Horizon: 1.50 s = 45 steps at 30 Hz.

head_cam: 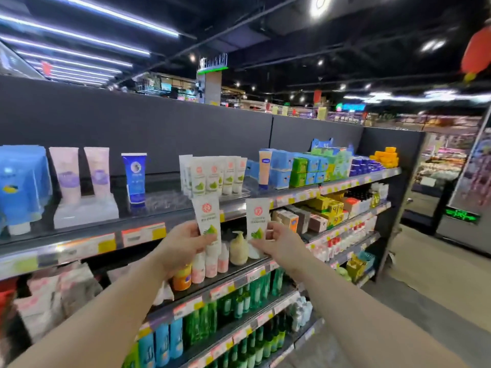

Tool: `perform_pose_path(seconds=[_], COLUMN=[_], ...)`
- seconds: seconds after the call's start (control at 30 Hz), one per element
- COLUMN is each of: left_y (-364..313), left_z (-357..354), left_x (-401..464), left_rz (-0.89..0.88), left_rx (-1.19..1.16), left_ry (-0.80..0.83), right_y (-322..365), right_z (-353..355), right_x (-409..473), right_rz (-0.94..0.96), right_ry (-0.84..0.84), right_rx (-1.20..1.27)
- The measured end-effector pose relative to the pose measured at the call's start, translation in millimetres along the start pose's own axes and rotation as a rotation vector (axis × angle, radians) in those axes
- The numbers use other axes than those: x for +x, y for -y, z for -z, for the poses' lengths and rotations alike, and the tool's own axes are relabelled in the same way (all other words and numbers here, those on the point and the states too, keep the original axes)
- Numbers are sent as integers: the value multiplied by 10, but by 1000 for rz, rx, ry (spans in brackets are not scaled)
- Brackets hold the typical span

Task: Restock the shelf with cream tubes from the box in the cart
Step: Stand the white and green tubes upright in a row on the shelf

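The left hand [183, 241] grips one white cream tube [207, 221] near its cap end, and the right hand [276, 241] pinches a second tube [257, 219] — both upright, raised just below the top shelf [148, 208]. This looks like the placing step. Next, each tube must be lifted up to the row of matching tubes [215, 177] — set standing, labels forward.
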<state>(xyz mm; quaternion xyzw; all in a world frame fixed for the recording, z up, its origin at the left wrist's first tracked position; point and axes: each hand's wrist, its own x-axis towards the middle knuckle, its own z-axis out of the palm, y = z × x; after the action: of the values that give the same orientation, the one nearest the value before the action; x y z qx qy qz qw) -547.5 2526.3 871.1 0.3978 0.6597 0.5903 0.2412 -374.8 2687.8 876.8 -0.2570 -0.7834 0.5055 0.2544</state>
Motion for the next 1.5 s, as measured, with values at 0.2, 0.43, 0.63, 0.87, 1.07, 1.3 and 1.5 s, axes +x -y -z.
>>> perform_pose_path(seconds=[0.2,0.43,0.63,0.87,1.07,1.3,1.5], left_y=[-173,-180,-179,-184,-209,-263,-213], left_z=[62,123,7,-275,-390,-342,-340], left_x=[1058,1555,1618,1557,1545,1529,1512], left_rz=[-44,-53,31,69,127,177,184], left_rx=[87,228,232,214,266,286,263], left_ry=[-104,-208,-418,-581,-614,-618,-616], right_y=[67,68,-20,-93,-89,88,65], right_z=[179,-15,-169,-191,-220,-187,-193], right_x=[1304,2411,2894,3097,3113,3186,3214], right_rz=[49,176,288,444,436,385,364], right_ry=[-57,1,228,368,397,481,492], right_rx=[-89,-78,-26,-184,-293,-469,-502])
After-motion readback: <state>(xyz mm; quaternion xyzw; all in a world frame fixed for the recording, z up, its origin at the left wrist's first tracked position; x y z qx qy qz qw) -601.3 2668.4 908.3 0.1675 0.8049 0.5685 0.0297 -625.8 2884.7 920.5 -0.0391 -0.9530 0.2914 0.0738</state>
